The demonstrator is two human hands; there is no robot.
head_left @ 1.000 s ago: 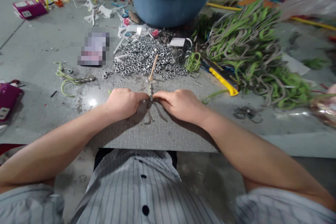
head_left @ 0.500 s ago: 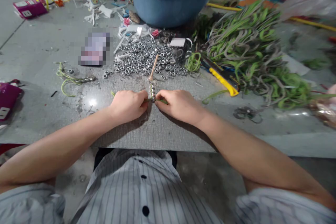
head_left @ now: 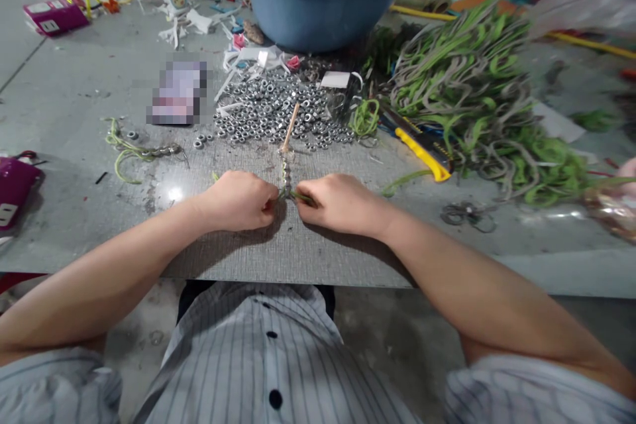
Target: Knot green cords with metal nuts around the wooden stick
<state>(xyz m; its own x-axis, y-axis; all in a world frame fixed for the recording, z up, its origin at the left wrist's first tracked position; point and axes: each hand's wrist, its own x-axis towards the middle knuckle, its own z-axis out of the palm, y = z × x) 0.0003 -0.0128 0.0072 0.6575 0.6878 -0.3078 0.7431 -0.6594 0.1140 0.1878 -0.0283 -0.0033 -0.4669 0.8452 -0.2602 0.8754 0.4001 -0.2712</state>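
Two hands, both closed. The left hand and right hand lay knuckles up, side by side on the grey textured board, near the middle of its near edge. The fingers of each were curled in and the fingertips were pinched on a short green cord stretched between them.

- One short row of nuts, touching the cord at its near end and in line with a thin wooden stick that slanted toward the far edge.
- One loose pile of nuts, beyond the stick, toward the middle of the surface.
- One blue basin, at the far edge behind the pile.
- One yellow utility knife, right of the pile and well apart from the right hand.
- One large heap of green and grey cords, spread along the right side as far as the far right corner.
- One scrap of cord with a few nuts, toward the left edge.
- One magenta box, at the left edge.
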